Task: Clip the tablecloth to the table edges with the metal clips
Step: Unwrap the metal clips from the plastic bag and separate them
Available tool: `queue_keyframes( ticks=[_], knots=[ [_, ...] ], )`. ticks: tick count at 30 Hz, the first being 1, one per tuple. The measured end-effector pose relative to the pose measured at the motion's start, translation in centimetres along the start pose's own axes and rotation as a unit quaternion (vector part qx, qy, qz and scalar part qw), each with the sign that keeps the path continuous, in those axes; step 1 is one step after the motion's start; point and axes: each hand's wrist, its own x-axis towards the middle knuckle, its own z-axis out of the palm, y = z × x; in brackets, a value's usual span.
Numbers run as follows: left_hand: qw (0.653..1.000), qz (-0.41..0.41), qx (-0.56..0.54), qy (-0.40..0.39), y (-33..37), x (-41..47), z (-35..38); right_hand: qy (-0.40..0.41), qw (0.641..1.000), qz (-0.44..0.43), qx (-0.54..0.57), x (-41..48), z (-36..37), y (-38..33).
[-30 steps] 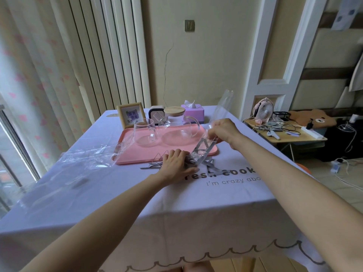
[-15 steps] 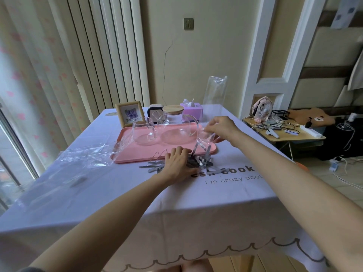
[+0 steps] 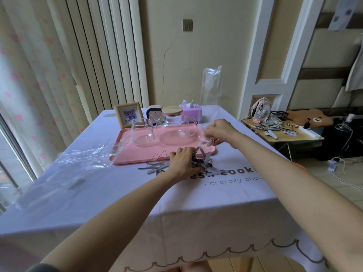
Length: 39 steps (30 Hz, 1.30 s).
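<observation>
My left hand (image 3: pixel 183 162) lies palm down on the heap of metal clips (image 3: pixel 202 163). Its fingers are bent into the pile, and I cannot tell whether they close round a clip or only press on it. The clips sit on the lavender tablecloth (image 3: pixel 117 195), just in front of the pink tray (image 3: pixel 125 156), a few spilling out to the left of my hand, all well away from the near edge where the cloth hangs down with its scalloped trim. My right hand (image 3: pixel 221 132) is over the tray's right end, thumb and fingers pinched on the bottom of a clear plastic bag (image 3: pixel 211 85) that stands up above it. On the tray are 1 glass cup (image 3: pixel 142 132) and 1 glass teapot (image 3: pixel 174 128) with a wooden lid. A crumpled clear plastic sheet (image 3: pixel 82 156) lies on the cloth, touching the tray's left side. Behind the tray stand a picture frame (image 3: pixel 128 114) and a purple tissue box (image 3: pixel 191 110).
</observation>
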Motion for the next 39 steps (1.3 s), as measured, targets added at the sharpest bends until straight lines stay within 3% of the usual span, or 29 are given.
queue_keyframes(
  ticks=[6,18,23,30,36,39],
  knots=[
    [0.994,0.014,0.105,-0.008,0.8,0.1,0.5,0.021,0.999,0.001,0.028,-0.1,-0.1,0.7],
    [0.982,0.026,0.18,-0.043,1.5,0.4,0.7,0.076,0.993,-0.046,0.077,-0.2,-0.7,1.2],
    [0.989,0.0,0.146,-0.037,1.8,0.4,0.5,0.066,0.994,-0.058,0.064,-0.1,-0.2,1.3],
    [0.995,-0.055,0.076,0.043,2.0,0.5,0.2,0.077,0.992,-0.073,0.073,0.0,-0.3,1.0],
    [0.999,-0.035,-0.021,0.031,0.9,0.2,0.4,0.085,0.99,-0.084,0.078,0.1,0.4,1.0],
    [0.995,-0.01,-0.049,0.084,0.2,-0.1,-0.1,0.112,0.984,-0.092,0.103,0.5,0.7,0.5]
  ],
)
